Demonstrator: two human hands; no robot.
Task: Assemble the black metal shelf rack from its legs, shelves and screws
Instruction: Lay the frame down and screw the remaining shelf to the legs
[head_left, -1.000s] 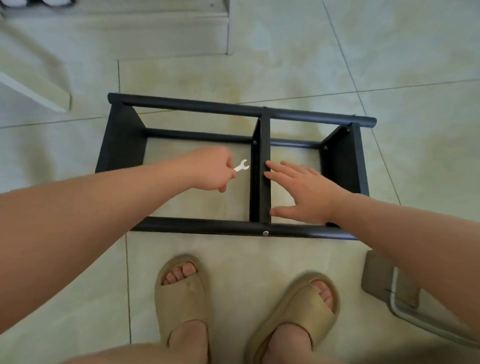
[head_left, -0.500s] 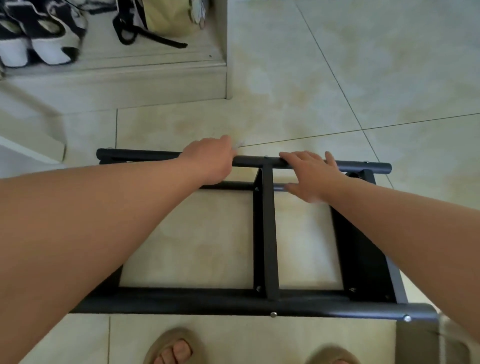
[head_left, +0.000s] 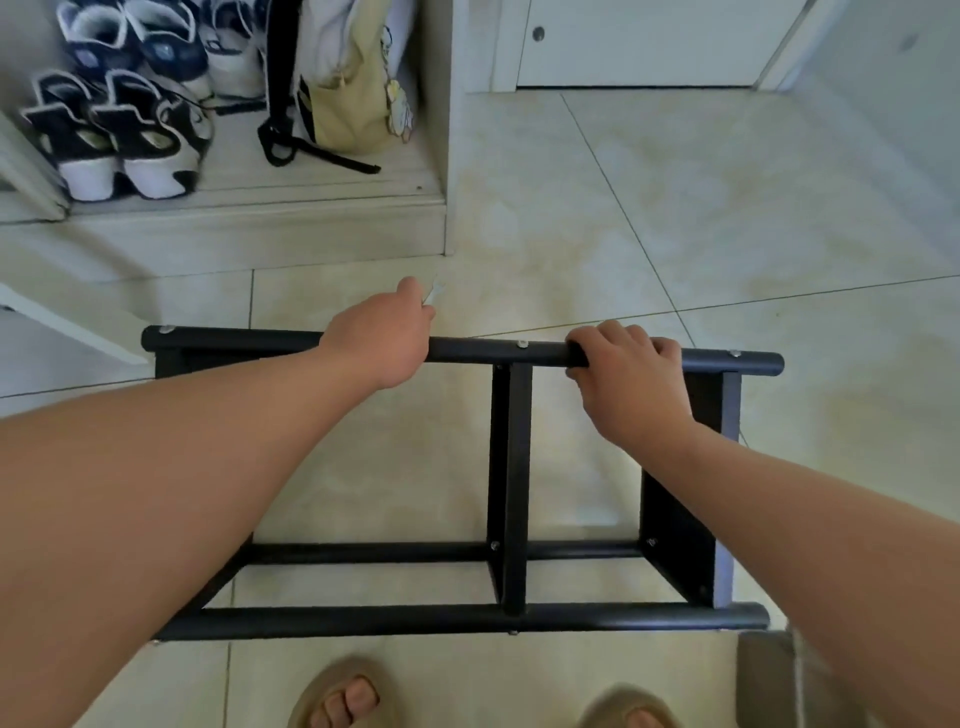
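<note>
The black metal rack frame (head_left: 511, 483) lies on the tiled floor in front of my feet, with round bars at far and near sides and a flat crosspiece in the middle. My right hand (head_left: 626, 374) grips the far round bar (head_left: 483, 351) just right of the middle screw. My left hand (head_left: 382, 340) rests over the same bar left of centre and holds a small silver wrench (head_left: 432, 293), whose tip pokes out past my fingers. Screw heads show along the far bar and at the crosspiece joints.
A low step with several dark-and-white sneakers (head_left: 119, 119) and a yellow bag (head_left: 353, 98) stands at the back left. A white door (head_left: 649, 47) is at the back right. My sandalled feet (head_left: 348, 696) stand just behind the near bar. A grey object (head_left: 763, 675) sits at the lower right.
My view has tilted up and closer. My right hand has moved from lying on the far bar to gripping it. The left hand, with the wrench, has stayed on the bar.
</note>
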